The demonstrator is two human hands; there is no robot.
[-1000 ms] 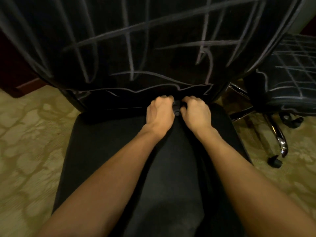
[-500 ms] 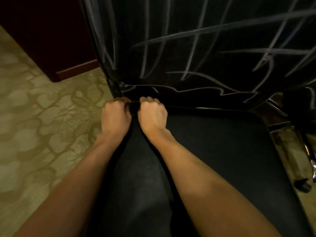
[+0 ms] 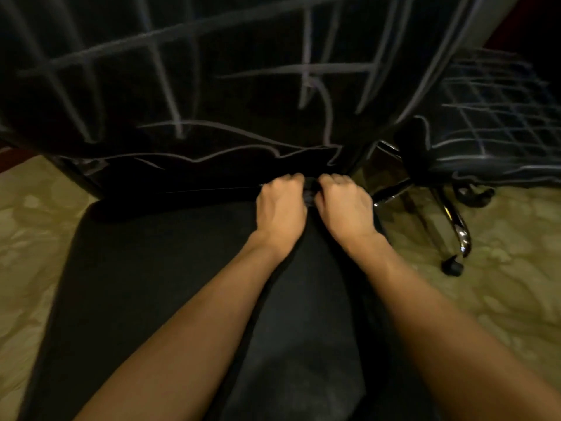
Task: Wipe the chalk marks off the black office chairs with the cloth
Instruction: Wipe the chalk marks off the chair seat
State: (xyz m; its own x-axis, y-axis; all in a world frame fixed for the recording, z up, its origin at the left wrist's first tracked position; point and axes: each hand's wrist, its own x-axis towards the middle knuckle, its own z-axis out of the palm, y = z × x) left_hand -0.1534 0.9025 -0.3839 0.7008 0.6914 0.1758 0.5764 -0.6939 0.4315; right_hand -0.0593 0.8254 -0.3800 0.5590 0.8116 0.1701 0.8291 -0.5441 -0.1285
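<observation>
- The near chair (image 3: 151, 299) was black, its seat filling the lower middle of the view, and its backrest (image 3: 212, 86) rose across the top.
- White chalk marks (image 3: 170, 86) crossed the backrest as long, loose lines, some forming a rough grid, with a wavy line along its lower edge; the seat itself looked plain and dark.
- A dark cloth (image 3: 310, 192) sat bunched at the back of the seat, right of centre, just under the lower edge of the backrest; only a small part of it showed between the two hands.
- The left hand (image 3: 280, 205) had its fingers curled down around the left side of the cloth, knuckles up.
- The right hand (image 3: 344, 203) gripped the right side of the cloth the same way, its fingers curled tight, just beside the left hand.
- Two chairs were in view, two hands, and one cloth.
- The second chair (image 3: 491, 117) stood to the right and farther back, black as well, with a close grid of chalk lines over it.
- Its shiny metal leg (image 3: 455, 226) ran down to a small black wheel (image 3: 452, 265) on the floor.
- A pale green patterned carpet (image 3: 485, 299) lay on both sides of the near chair.
- Both bare forearms reached over the seat and hid much of its middle.
</observation>
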